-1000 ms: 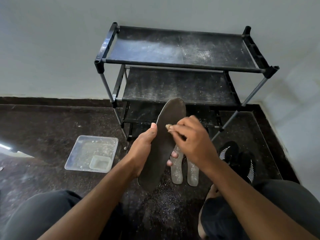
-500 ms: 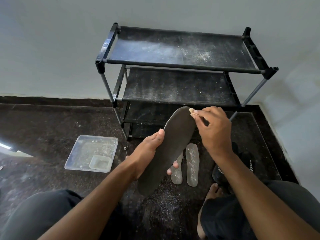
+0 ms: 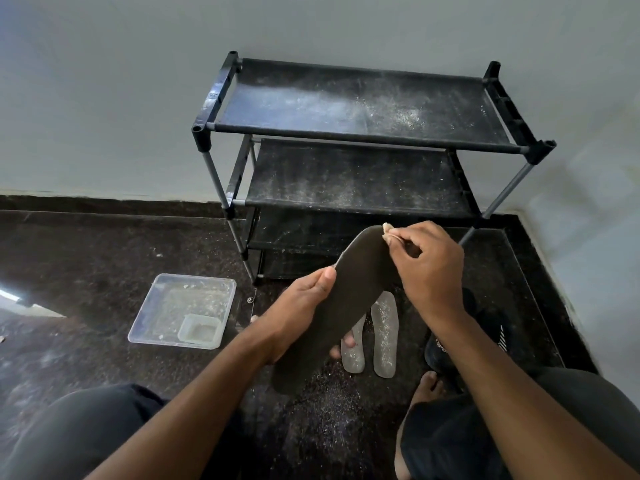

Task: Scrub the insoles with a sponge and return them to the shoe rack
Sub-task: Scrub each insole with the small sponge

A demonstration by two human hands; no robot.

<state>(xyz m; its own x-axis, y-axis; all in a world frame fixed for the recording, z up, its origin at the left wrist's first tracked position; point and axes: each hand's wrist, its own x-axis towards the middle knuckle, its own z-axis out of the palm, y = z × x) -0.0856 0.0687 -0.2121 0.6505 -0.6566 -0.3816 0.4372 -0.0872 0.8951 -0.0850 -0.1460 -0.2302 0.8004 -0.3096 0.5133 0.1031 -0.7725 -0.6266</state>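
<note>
My left hand (image 3: 300, 306) grips a dark grey insole (image 3: 349, 292) by its middle, thumb on top and fingers underneath, and holds it tilted up over the floor. My right hand (image 3: 429, 268) pinches a small pale sponge piece (image 3: 387, 229) against the insole's toe end. Two pale insoles (image 3: 384, 337) lie side by side on the dark floor under the held one. The black three-tier shoe rack (image 3: 360, 140) stands against the wall straight ahead, its shelves dusted with white specks.
A clear plastic tray (image 3: 162, 299) with a smaller tub (image 3: 200, 332) inside sits on the floor at the left. A black shoe with white stripes (image 3: 491, 327) lies right of the insoles. My knees and a bare foot (image 3: 427, 386) frame the bottom.
My right hand has moved the sponge from the insole's middle up to its toe end. The left hand has tilted the insole so its tip leans right.
</note>
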